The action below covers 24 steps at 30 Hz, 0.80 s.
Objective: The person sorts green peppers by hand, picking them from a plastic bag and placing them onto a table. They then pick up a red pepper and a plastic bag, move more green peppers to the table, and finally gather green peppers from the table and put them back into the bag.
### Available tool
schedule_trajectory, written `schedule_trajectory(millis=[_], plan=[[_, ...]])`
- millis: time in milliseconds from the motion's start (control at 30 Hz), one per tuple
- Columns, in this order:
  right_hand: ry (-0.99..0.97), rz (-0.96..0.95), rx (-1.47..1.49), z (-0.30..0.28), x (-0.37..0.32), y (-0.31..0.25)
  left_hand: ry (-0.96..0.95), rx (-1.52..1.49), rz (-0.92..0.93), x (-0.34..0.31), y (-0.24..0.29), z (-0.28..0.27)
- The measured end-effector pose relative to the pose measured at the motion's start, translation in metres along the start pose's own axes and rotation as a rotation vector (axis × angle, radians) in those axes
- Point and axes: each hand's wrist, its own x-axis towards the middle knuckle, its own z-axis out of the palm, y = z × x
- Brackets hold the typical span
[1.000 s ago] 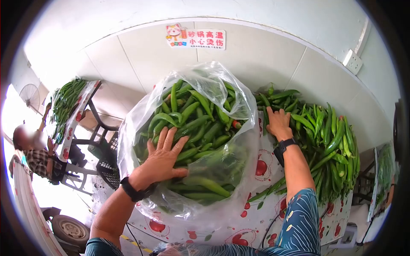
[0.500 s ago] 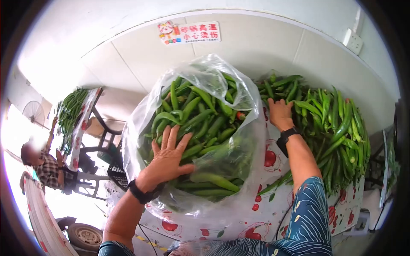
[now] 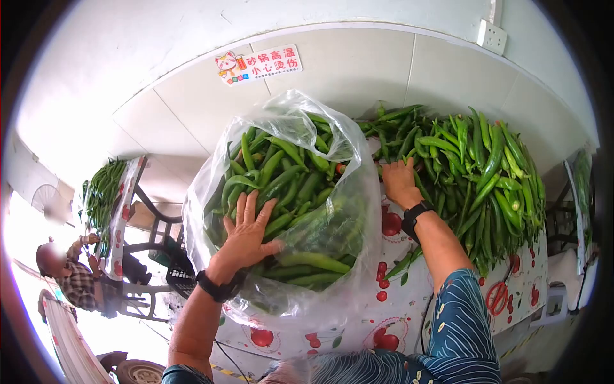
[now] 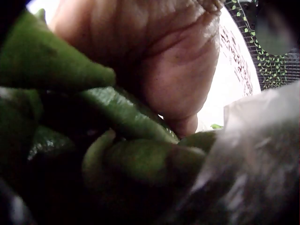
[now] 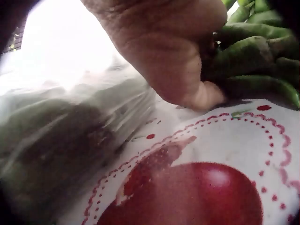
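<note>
A clear plastic bag (image 3: 368, 237) full of green peppers (image 3: 291, 150) stands on the table. The left hand (image 3: 245, 232) lies with spread fingers on the peppers at the bag's left side; in the left wrist view its palm (image 4: 159, 56) is over several peppers (image 4: 136, 159). Right of the bag, the right hand (image 3: 401, 184) touches the left edge of a large loose heap of peppers (image 3: 492, 185). Its fingertips are partly hidden among them. In the right wrist view the hand (image 5: 173, 56) has its thumb down by the tablecloth, beside the peppers (image 5: 253, 56).
The cherry-print tablecloth (image 3: 345, 329) shows in front of the bag. Red-handled scissors (image 3: 497, 296) lie at the right. A tiled wall with a sticker (image 3: 259, 64) stands behind. At the left are another table of long green vegetables (image 3: 105, 195), a black crate (image 3: 181, 276) and a seated person (image 3: 80, 281).
The head view has shifted, bringing the red scissors into sight. The left hand stays on the bagged peppers, and the right hand remains at the heap's left edge.
</note>
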Motion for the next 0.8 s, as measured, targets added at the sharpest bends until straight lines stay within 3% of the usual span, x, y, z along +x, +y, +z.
schedule_trajectory(millis=[800], plan=[[-0.018, -0.281, 0.158, -0.059, -0.137, -0.040, 0.086, -0.004, 0.034, 0.001, -0.007, 0.010]])
